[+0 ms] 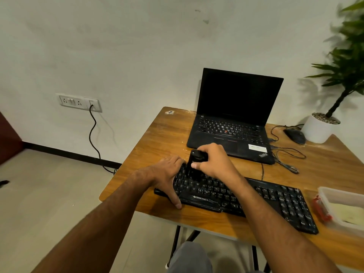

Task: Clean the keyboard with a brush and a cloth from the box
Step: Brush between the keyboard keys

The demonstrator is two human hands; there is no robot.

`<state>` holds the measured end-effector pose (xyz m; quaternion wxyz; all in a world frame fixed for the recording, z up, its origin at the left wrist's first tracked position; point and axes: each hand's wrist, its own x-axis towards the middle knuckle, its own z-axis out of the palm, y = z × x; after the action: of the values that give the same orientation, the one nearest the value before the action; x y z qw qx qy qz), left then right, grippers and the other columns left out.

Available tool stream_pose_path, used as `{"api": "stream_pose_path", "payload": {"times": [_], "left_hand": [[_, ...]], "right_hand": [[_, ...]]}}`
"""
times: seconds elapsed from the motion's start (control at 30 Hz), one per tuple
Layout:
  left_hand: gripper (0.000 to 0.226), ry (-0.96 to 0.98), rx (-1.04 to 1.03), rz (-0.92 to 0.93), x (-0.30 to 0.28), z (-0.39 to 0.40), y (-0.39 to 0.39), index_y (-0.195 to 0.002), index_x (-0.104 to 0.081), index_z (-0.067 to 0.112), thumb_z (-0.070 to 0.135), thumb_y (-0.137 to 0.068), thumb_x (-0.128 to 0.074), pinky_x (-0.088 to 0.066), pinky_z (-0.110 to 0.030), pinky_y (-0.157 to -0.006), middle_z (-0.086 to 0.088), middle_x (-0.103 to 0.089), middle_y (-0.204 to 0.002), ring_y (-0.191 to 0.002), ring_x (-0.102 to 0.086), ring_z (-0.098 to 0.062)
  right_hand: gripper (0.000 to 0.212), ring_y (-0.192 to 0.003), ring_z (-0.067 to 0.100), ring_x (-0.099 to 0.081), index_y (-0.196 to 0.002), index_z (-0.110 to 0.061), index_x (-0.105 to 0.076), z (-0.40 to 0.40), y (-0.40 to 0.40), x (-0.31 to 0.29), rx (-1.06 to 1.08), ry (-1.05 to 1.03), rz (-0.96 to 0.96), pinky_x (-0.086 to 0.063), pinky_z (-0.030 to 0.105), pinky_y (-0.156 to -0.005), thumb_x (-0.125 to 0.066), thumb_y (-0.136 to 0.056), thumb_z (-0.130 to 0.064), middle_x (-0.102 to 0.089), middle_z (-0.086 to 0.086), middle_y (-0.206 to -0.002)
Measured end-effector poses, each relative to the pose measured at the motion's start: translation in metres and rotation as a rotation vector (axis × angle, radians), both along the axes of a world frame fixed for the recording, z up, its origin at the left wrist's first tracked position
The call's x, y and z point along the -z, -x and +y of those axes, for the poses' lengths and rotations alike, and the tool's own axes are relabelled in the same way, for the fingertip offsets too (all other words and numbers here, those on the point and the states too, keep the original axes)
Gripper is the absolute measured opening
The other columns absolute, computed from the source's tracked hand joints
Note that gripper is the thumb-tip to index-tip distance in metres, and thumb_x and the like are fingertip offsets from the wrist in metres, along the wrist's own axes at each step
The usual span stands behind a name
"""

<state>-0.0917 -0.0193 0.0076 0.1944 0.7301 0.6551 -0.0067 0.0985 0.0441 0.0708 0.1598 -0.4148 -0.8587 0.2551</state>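
Item: long black plastic keyboard [256, 198], lying slantwise on the wooden table top [157, 142], its near edge toward the table's front edge.

Item: left hand [167, 174], laid over the keyboard's left end, fingers spread wide and fairly straight, thumb reaching down to the keyboard's front rim; nothing held.

Item: right hand [214, 162], above the keyboard's upper-left keys, fingers and thumb curled round a small black brush [195, 164]. The brush's lower end meets the keys; bristles too dark to make out.

Item: clear plastic box with red clasp [342, 205], just right of the keyboard's right end, a pale yellowish cloth [348, 211] lying inside.

Item: open black laptop [234, 115], screen dark, behind the keyboard, close to its far edge.

Item: black wired mouse [294, 135], behind and right of the keyboard, beside the laptop, cable looped on the table.

Item: white pot holding a green leafy plant [320, 127], further right of the mouse.

Item: white wall socket panel [78, 102], well left of the keyboard, black cord hanging from it.
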Motion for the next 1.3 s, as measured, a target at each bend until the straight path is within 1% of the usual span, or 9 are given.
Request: {"api": "stream_pose_path", "payload": {"times": [0.07, 0.2, 0.33, 0.5, 0.7, 0.87, 1.03, 1.17, 1.3], "left_hand": [[0.134, -0.007, 0.002, 0.003, 0.000, 0.000, 0.000, -0.151, -0.026, 0.028, 0.072, -0.044, -0.094, -0.037, -0.047, -0.119, 0.009, -0.033, -0.142, -0.132, -0.033, -0.014], [0.134, -0.006, 0.001, -0.014, -0.001, 0.000, -0.001, -0.153, -0.025, 0.028, 0.069, -0.046, -0.095, -0.036, -0.045, -0.120, 0.009, -0.033, -0.143, -0.133, -0.032, -0.013], [0.135, -0.009, 0.000, -0.003, -0.001, -0.001, -0.001, -0.153, -0.025, 0.028, 0.071, -0.046, -0.094, -0.036, -0.046, -0.120, 0.009, -0.033, -0.143, -0.132, -0.032, -0.013], [0.133, -0.019, 0.005, -0.016, -0.003, -0.002, -0.003, -0.154, -0.025, 0.028, 0.066, -0.048, -0.097, -0.034, -0.043, -0.120, 0.008, -0.032, -0.144, -0.131, -0.032, -0.013], [0.134, -0.001, -0.006, -0.005, -0.003, -0.001, -0.002, -0.152, -0.026, 0.028, 0.071, -0.045, -0.094, -0.037, -0.047, -0.119, 0.008, -0.033, -0.143, -0.132, -0.033, -0.014], [0.134, -0.012, 0.015, -0.002, -0.003, -0.001, -0.003, -0.154, -0.025, 0.026, 0.067, -0.048, -0.096, -0.034, -0.044, -0.121, 0.007, -0.032, -0.145, -0.133, -0.032, -0.015], [0.136, 0.003, -0.003, -0.003, -0.003, 0.000, -0.002, -0.153, -0.025, 0.028, 0.071, -0.045, -0.094, -0.036, -0.047, -0.120, 0.007, -0.031, -0.145, -0.133, -0.032, -0.015], [0.133, -0.006, 0.006, -0.001, -0.003, -0.001, -0.002, -0.153, -0.026, 0.026, 0.067, -0.047, -0.096, -0.035, -0.045, -0.120, 0.006, -0.032, -0.144, -0.133, -0.032, -0.016], [0.134, -0.010, 0.009, 0.009, -0.003, -0.002, -0.003, -0.153, -0.026, 0.027, 0.069, -0.047, -0.095, -0.036, -0.046, -0.120, 0.007, -0.031, -0.145, -0.133, -0.032, -0.016]], "right_hand": [[0.017, -0.080, 0.013, -0.063, -0.087, -0.022, -0.072, 0.004, -0.001, -0.004, -0.031, 0.025, -0.015, -0.041, 0.024, -0.061, -0.086, -0.077, -0.025, -0.067, -0.005, -0.081], [0.017, -0.084, 0.013, -0.063, -0.089, -0.021, -0.072, 0.009, -0.003, -0.006, 0.063, -0.028, 0.081, -0.043, 0.026, -0.068, -0.084, -0.078, -0.025, -0.068, -0.007, -0.082], [0.018, -0.079, 0.013, -0.065, -0.090, -0.020, -0.074, 0.006, -0.004, -0.003, -0.037, 0.046, -0.041, -0.046, 0.026, -0.064, -0.086, -0.077, -0.026, -0.069, -0.004, -0.082], [0.019, -0.085, 0.013, -0.064, -0.093, -0.017, -0.073, 0.015, 0.001, -0.006, 0.042, -0.053, 0.129, -0.044, 0.027, -0.071, -0.083, -0.079, -0.023, -0.068, -0.007, -0.084], [0.022, -0.086, 0.014, -0.065, -0.094, -0.017, -0.073, 0.020, -0.003, -0.008, -0.039, 0.017, -0.069, -0.048, 0.029, -0.073, -0.086, -0.077, -0.022, -0.070, -0.004, -0.089], [0.018, -0.089, 0.014, -0.063, -0.093, -0.020, -0.072, 0.020, 0.003, -0.005, 0.053, -0.045, 0.099, -0.043, 0.027, -0.075, -0.084, -0.078, -0.020, -0.067, -0.006, -0.086], [0.022, -0.085, 0.015, -0.064, -0.095, -0.017, -0.072, 0.023, 0.002, -0.006, -0.013, 0.033, -0.059, -0.045, 0.027, -0.071, -0.085, -0.078, -0.023, -0.068, -0.004, -0.088], [0.020, -0.089, 0.014, -0.061, -0.095, -0.021, -0.073, 0.021, 0.003, -0.011, 0.055, -0.031, 0.074, -0.042, 0.027, -0.076, -0.084, -0.079, -0.021, -0.067, -0.006, -0.088], [0.021, -0.089, 0.018, -0.064, -0.093, -0.018, -0.071, 0.021, -0.004, -0.004, 0.053, 0.019, -0.056, -0.044, 0.028, -0.073, -0.085, -0.079, -0.022, -0.068, -0.001, -0.092]]}}
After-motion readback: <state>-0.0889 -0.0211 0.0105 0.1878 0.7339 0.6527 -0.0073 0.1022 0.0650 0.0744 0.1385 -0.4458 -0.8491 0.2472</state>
